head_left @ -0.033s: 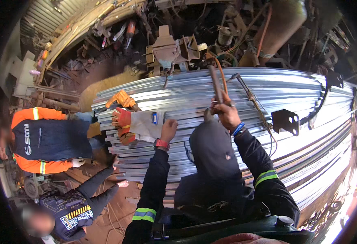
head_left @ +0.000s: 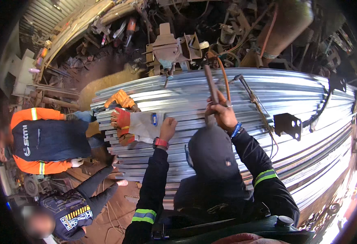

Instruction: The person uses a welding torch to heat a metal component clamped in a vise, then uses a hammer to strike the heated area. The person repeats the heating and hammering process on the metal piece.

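My right hand (head_left: 223,116), fingers wrapped round it, grips a rusty metal bar (head_left: 212,83) held up at a slant over a bed of silvery metal tubes (head_left: 190,89). Part of the bar's lower end is hidden by the hand. My left hand (head_left: 168,129) has curled fingers and rests over the tubes; whatever it may hold is hidden. Beside it lie red-and-grey work gloves (head_left: 140,126) with a small blue object (head_left: 154,119) on top. An orange power tool, drill-like in shape (head_left: 122,99), lies beyond the gloves.
Between my arms is a person in a dark cap (head_left: 211,150). A person in an orange-sleeved top (head_left: 50,138) and another in dark clothes (head_left: 70,209) are at left. A torch-like metal tool (head_left: 249,95), a dark bracket (head_left: 287,125) and a vise-like fixture (head_left: 166,51) are around the tubes.
My right hand and the metal bar have shifted slightly left. The capped head between my arms has moved a little lower and left. My left hand has barely moved.
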A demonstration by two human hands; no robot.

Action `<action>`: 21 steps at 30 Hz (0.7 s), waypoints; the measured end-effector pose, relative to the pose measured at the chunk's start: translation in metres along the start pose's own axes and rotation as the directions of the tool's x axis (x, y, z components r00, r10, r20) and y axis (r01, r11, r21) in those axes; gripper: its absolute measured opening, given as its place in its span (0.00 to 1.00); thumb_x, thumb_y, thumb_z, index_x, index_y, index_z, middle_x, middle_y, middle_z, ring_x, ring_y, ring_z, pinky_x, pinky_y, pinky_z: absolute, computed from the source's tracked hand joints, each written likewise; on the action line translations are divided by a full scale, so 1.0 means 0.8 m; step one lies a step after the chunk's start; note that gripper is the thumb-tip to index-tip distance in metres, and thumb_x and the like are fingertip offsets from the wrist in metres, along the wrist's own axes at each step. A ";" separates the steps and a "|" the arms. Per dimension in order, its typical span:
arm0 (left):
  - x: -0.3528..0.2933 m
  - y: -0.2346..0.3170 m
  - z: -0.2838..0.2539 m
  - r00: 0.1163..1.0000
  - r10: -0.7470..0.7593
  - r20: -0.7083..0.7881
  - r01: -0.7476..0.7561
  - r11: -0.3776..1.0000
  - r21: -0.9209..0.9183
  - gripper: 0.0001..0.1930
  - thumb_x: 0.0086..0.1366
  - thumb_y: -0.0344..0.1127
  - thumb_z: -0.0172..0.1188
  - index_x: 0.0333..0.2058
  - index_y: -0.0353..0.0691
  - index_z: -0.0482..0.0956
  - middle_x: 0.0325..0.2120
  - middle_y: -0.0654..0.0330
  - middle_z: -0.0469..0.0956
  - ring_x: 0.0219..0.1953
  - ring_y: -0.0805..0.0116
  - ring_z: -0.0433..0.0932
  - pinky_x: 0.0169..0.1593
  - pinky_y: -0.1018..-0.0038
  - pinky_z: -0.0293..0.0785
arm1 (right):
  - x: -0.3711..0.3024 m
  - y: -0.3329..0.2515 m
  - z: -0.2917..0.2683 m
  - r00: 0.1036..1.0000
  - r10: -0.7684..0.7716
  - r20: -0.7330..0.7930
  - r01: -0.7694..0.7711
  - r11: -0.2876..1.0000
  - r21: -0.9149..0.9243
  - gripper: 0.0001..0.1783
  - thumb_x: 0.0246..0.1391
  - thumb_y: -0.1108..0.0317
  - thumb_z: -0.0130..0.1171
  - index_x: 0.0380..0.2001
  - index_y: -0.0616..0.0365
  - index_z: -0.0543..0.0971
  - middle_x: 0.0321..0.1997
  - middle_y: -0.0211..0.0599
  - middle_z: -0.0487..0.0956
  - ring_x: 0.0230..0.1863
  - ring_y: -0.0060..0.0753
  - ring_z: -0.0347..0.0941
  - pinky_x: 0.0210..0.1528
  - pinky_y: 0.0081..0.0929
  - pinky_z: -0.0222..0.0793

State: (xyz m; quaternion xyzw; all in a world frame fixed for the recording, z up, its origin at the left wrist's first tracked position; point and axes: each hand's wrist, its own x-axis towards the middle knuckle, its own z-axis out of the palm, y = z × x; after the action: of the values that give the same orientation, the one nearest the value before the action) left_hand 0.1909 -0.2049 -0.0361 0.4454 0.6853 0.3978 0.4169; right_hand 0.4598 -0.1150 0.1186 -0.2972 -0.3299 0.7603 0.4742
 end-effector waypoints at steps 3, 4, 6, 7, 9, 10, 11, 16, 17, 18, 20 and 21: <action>0.077 -0.044 -0.016 0.986 0.133 -0.097 -0.110 0.971 0.213 0.13 0.68 0.41 0.58 0.40 0.35 0.76 0.30 0.52 0.81 0.33 0.64 0.81 0.40 0.68 0.76 | 0.085 0.058 0.004 0.989 0.054 0.136 -0.046 0.997 -0.063 0.43 0.51 0.82 0.50 0.71 0.58 0.51 0.49 0.39 0.69 0.40 0.28 0.70 0.42 0.27 0.70; 0.098 -0.037 -0.010 0.990 0.092 -0.111 -0.071 0.982 0.175 0.13 0.68 0.41 0.58 0.40 0.35 0.76 0.30 0.52 0.81 0.33 0.63 0.81 0.40 0.68 0.76 | 0.106 0.068 -0.001 0.989 0.060 0.135 -0.050 0.995 -0.082 0.43 0.50 0.83 0.50 0.71 0.58 0.51 0.49 0.39 0.69 0.41 0.27 0.69 0.42 0.26 0.70; 0.148 -0.040 -0.020 0.984 0.024 -0.175 0.013 0.978 0.207 0.12 0.67 0.39 0.59 0.40 0.35 0.75 0.30 0.53 0.80 0.35 0.61 0.81 0.42 0.68 0.76 | 0.147 0.088 0.002 0.986 0.059 0.154 -0.049 0.996 -0.073 0.45 0.50 0.82 0.51 0.72 0.56 0.49 0.48 0.38 0.69 0.42 0.26 0.68 0.43 0.25 0.69; 0.169 -0.047 -0.021 0.975 0.037 -0.220 0.016 0.971 0.237 0.12 0.67 0.38 0.59 0.41 0.35 0.75 0.31 0.54 0.80 0.36 0.61 0.80 0.42 0.68 0.76 | 0.161 0.102 -0.001 0.985 0.055 0.163 -0.044 0.997 -0.070 0.46 0.50 0.81 0.52 0.72 0.56 0.49 0.48 0.37 0.68 0.42 0.25 0.67 0.43 0.24 0.68; 0.211 -0.046 -0.011 0.955 0.070 -0.288 -0.009 0.978 0.209 0.12 0.65 0.35 0.60 0.43 0.35 0.73 0.33 0.55 0.79 0.37 0.61 0.80 0.43 0.68 0.76 | 0.167 0.122 -0.007 0.974 0.044 0.221 -0.035 0.998 -0.046 0.49 0.51 0.79 0.56 0.73 0.51 0.44 0.48 0.36 0.67 0.44 0.25 0.66 0.44 0.22 0.68; 0.225 -0.049 -0.007 0.943 0.087 -0.322 -0.035 0.986 0.162 0.13 0.65 0.34 0.61 0.44 0.34 0.73 0.35 0.55 0.78 0.38 0.61 0.79 0.44 0.68 0.76 | 0.171 0.124 -0.006 0.974 0.056 0.219 -0.046 0.998 -0.051 0.50 0.52 0.79 0.56 0.73 0.50 0.43 0.49 0.36 0.67 0.44 0.24 0.65 0.45 0.22 0.68; 0.237 -0.048 -0.001 0.946 0.022 -0.323 0.018 0.992 0.123 0.13 0.64 0.33 0.61 0.44 0.34 0.72 0.40 0.53 0.77 0.41 0.61 0.79 0.45 0.67 0.76 | 0.180 0.129 -0.018 0.948 0.003 0.318 -0.018 0.999 0.045 0.50 0.51 0.82 0.54 0.74 0.50 0.43 0.50 0.35 0.66 0.45 0.23 0.65 0.46 0.21 0.68; 0.256 -0.078 0.023 0.922 -0.055 -0.382 0.106 0.988 0.113 0.15 0.65 0.32 0.60 0.48 0.35 0.71 0.40 0.55 0.75 0.40 0.66 0.78 0.42 0.73 0.75 | 0.204 0.143 -0.002 0.973 0.053 0.226 -0.085 0.987 0.133 0.53 0.50 0.86 0.55 0.74 0.48 0.42 0.50 0.34 0.67 0.45 0.21 0.66 0.46 0.21 0.68; 0.255 -0.083 0.026 0.918 -0.052 -0.394 0.094 0.992 0.089 0.16 0.65 0.32 0.60 0.49 0.35 0.71 0.40 0.56 0.75 0.40 0.67 0.77 0.42 0.73 0.74 | 0.213 0.143 0.008 0.983 0.030 0.183 -0.042 0.997 0.060 0.52 0.50 0.86 0.55 0.73 0.49 0.42 0.50 0.34 0.67 0.46 0.21 0.66 0.47 0.21 0.68; 0.255 -0.077 0.029 0.916 -0.047 -0.398 0.079 0.995 0.065 0.16 0.65 0.33 0.60 0.50 0.35 0.71 0.40 0.57 0.75 0.40 0.67 0.77 0.41 0.73 0.74 | 0.220 0.143 0.016 0.991 0.000 0.137 0.002 1.000 -0.015 0.52 0.50 0.86 0.56 0.73 0.50 0.42 0.49 0.34 0.67 0.46 0.21 0.66 0.48 0.22 0.68; 0.249 -0.046 0.042 0.868 -0.071 -0.492 0.001 0.990 -0.141 0.18 0.67 0.34 0.59 0.52 0.34 0.70 0.43 0.58 0.73 0.44 0.68 0.74 0.44 0.73 0.71 | 0.232 0.144 0.032 0.996 -0.055 0.071 0.058 0.997 -0.047 0.52 0.52 0.77 0.63 0.72 0.60 0.41 0.49 0.35 0.68 0.46 0.25 0.66 0.51 0.27 0.67; 0.243 -0.019 0.042 0.848 -0.029 -0.529 -0.035 0.993 -0.110 0.18 0.67 0.35 0.59 0.52 0.34 0.70 0.44 0.57 0.73 0.45 0.68 0.73 0.45 0.73 0.70 | 0.234 0.145 0.036 0.993 -0.076 0.092 0.078 0.997 -0.013 0.51 0.54 0.76 0.62 0.72 0.57 0.41 0.49 0.38 0.68 0.45 0.28 0.69 0.49 0.29 0.69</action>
State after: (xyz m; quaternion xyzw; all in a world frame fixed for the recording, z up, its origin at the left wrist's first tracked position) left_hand 0.1678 -0.0205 -0.1037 0.2948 0.7487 0.5448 0.2361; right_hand 0.3071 0.0116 0.0192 -0.2530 -0.3685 0.7515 0.4853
